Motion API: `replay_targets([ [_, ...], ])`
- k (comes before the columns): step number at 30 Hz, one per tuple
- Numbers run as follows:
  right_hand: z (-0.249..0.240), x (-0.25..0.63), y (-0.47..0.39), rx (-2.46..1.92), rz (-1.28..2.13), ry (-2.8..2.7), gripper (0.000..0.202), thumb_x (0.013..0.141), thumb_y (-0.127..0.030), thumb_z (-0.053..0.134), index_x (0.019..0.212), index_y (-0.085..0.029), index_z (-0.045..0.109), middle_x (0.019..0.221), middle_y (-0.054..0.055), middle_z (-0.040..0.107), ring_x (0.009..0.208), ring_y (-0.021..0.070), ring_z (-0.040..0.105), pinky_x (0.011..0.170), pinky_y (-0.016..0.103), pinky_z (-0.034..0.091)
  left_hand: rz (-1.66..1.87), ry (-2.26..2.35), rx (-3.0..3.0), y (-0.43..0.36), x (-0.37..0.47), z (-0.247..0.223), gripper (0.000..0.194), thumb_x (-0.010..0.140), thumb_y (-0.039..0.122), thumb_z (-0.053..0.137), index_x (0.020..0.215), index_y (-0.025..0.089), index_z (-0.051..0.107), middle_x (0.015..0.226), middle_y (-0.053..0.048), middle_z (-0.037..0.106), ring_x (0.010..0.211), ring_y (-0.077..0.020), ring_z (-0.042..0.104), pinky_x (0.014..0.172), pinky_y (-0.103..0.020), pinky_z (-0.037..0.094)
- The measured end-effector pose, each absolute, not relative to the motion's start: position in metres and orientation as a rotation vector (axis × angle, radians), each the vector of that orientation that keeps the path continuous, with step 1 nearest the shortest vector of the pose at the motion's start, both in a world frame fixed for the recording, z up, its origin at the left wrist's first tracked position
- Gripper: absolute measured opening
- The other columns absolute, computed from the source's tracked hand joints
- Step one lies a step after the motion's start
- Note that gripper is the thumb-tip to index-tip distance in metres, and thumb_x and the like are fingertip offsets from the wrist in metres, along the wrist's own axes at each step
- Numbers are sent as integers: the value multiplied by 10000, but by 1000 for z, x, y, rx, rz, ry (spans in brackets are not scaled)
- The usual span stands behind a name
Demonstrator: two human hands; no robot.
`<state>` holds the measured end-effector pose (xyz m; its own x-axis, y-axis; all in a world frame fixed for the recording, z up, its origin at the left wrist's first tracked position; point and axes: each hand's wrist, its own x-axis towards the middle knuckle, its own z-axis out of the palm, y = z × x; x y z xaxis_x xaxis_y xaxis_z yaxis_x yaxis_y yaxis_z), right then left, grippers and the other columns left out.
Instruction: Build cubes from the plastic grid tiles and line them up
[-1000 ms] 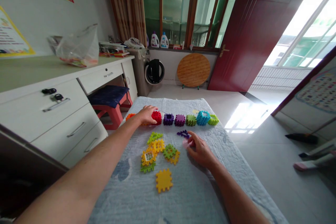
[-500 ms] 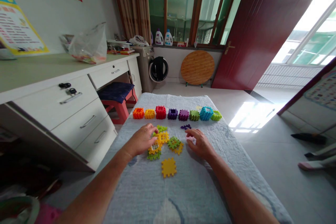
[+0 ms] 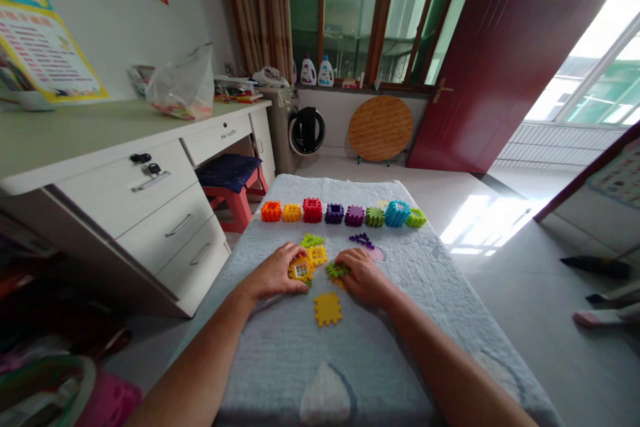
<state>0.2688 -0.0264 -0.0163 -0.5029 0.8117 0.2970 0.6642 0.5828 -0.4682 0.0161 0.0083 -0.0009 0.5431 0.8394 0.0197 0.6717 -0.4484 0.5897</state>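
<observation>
My left hand (image 3: 281,271) curls around the left side of a yellow lattice piece (image 3: 301,270), its thumb near a green piece beneath. Another yellow piece (image 3: 317,255) adjoins it, and a green piece (image 3: 312,240) lies behind. My right hand (image 3: 364,273) has its fingers on a green piece (image 3: 337,269) that overlaps a yellow one, partly hidden. Nearer to me lies a flat yellow square (image 3: 328,309). A purple piece (image 3: 361,240) rests beyond my right hand.
Across the far end of the cloth-covered table (image 3: 310,360) runs a row of coloured blocks, including a red one (image 3: 313,209) and a blue one (image 3: 397,213). A stool (image 3: 230,173) and white drawers (image 3: 170,227) are at the left.
My right hand has moved left and down onto the green piece. My left hand has lowered around the yellow lattice piece. The view has shifted slightly.
</observation>
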Motion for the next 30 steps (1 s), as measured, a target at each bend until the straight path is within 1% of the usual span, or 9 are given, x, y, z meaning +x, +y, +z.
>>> replay_targets([
  [2,-17,272,-26,-1196,391,-2306,227,758,-110,554,970,-183,592,951,59,610,916,190,515,847,327,376,438,1214,2226,9,14,0,570,558,405,759,1053,209,554,1075,-46,540,999,-228,551,898,-340,446],
  [5,-20,278,-24,-1232,395,-2247,173,816,-137,505,953,-178,602,896,59,598,871,183,523,814,312,382,492,1201,2189,11,11,0,508,604,369,725,1053,201,556,1065,-46,549,975,-212,568,890,-327,456],
  [9,-28,290,-19,-1310,357,-2101,263,856,-123,420,1037,-188,598,954,70,595,903,185,530,837,312,388,585,1273,2158,16,2,0,490,652,352,673,1097,197,535,1060,-54,552,971,-206,573,896,-328,458],
  [13,-33,301,-16,-1417,329,-2113,438,750,-61,432,1145,-186,575,1058,85,579,1001,213,488,911,351,364,511,1411,2219,20,-10,-1,486,643,278,613,1118,207,538,1077,-58,538,1013,-222,549,942,-346,422],
  [17,-28,306,-19,-1470,399,-2216,560,674,-120,490,1227,-192,536,1158,86,539,1066,246,437,947,397,328,463,1458,2302,14,-13,5,508,615,300,637,1113,243,549,1138,-48,499,1115,-254,472,1010,-379,348],
  [20,-25,307,-21,-1462,426,-2183,567,675,-162,509,1241,-187,519,1139,81,544,1049,245,441,930,397,340,404,1253,2316,6,-7,15,400,629,376,674,996,255,574,1090,-21,502,1086,-234,475,965,-347,375],
  [22,-26,307,-21,-1467,411,-2165,550,666,-159,525,1216,-177,535,1083,80,564,1008,238,456,909,390,352,298,1132,2344,0,0,20,338,614,384,696,900,243,584,1020,-14,520,1025,-226,497,909,-323,398],
  [27,-28,308,-20,-1460,379,-2156,536,638,-104,532,1169,-176,559,1018,74,589,950,219,479,877,365,369,139,1110,2411,-9,13,19,252,602,294,668,830,226,582,961,-25,550,926,-222,525,805,-299,408],
  [30,-26,308,-21,-1432,391,-2188,538,654,-148,564,1190,-185,547,1022,69,586,955,221,479,880,369,370,156,1118,2440,-10,14,17,218,607,245,619,822,230,589,948,-22,571,906,-213,539,802,-295,407],
])
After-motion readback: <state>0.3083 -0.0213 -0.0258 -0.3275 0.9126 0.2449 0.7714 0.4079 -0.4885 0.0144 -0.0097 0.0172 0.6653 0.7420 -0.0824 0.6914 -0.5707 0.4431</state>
